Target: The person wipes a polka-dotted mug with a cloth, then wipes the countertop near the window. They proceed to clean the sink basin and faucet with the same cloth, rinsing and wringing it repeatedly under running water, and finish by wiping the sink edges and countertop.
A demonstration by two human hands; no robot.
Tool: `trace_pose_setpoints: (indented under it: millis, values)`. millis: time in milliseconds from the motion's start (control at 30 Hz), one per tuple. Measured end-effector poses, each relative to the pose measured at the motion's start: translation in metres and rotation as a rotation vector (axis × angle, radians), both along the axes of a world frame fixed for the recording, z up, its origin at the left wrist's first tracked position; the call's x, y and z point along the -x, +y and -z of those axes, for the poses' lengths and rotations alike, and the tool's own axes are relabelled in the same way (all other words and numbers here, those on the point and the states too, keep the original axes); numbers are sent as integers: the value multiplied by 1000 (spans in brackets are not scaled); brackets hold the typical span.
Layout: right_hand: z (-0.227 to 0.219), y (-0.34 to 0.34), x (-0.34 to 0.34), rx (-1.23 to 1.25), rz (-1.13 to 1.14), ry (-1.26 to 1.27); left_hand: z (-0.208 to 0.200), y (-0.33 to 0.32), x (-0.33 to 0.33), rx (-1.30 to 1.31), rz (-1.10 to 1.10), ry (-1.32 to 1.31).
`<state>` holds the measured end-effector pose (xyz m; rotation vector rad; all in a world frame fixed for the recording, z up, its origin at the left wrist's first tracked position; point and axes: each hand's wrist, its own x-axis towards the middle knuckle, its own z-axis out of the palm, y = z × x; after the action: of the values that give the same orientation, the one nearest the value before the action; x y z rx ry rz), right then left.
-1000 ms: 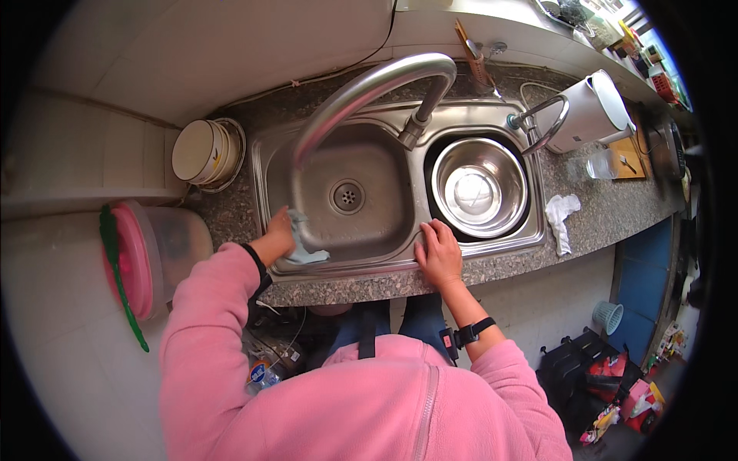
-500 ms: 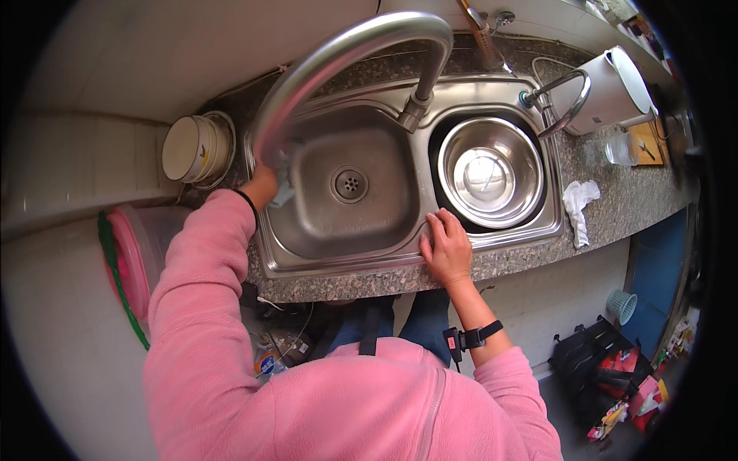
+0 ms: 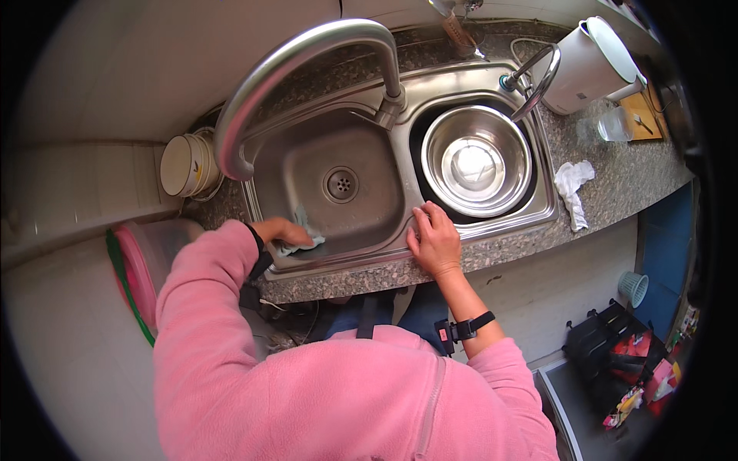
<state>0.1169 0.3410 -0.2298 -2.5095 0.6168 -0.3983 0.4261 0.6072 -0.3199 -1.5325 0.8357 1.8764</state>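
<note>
In the near left corner of the left sink basin [image 3: 369, 219], my left hand [image 3: 286, 230] presses a pale blue-green cloth [image 3: 306, 244] against the steel, its fingers closed over it. My right hand [image 3: 437, 240] lies on the sink's front rim near the divider, fingers stretched out and holding nothing. Just beyond it, a shiny steel bowl [image 3: 430, 163] sits inside the right basin. A round drain [image 3: 340, 184] shows in the left basin's floor. The big curved faucet [image 3: 300, 40] arches over that basin's far left side.
A small curved tap [image 3: 550, 77] rises at the right basin's far corner, with a white kettle [image 3: 580, 73] behind it. On the granite counter are a crumpled white cloth [image 3: 570, 192] and a clear cup [image 3: 615, 124]. Stacked white bowls [image 3: 178, 165] stand left of the sink.
My left hand has come from the basin's left side to its near left corner with the cloth. The faucet spout appears farther left as the view shifted. My right hand stays on the rim.
</note>
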Motion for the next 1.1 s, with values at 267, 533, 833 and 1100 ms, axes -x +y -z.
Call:
trace_pose_setpoints:
  millis: [267,533,833,1100]
  values:
    - [-1,0,-4,7,-4,36,-9,-115,-85,527,254,-445]
    - [-3,1,-6,-3,1,70,31,-108,-45,1352,372,-527]
    - [-1,0,-5,-13,-1,61,40,-54,-74,934,226,-682]
    - [0,2,-6,-16,-5,78,57,-16,-8,739,-265,-731]
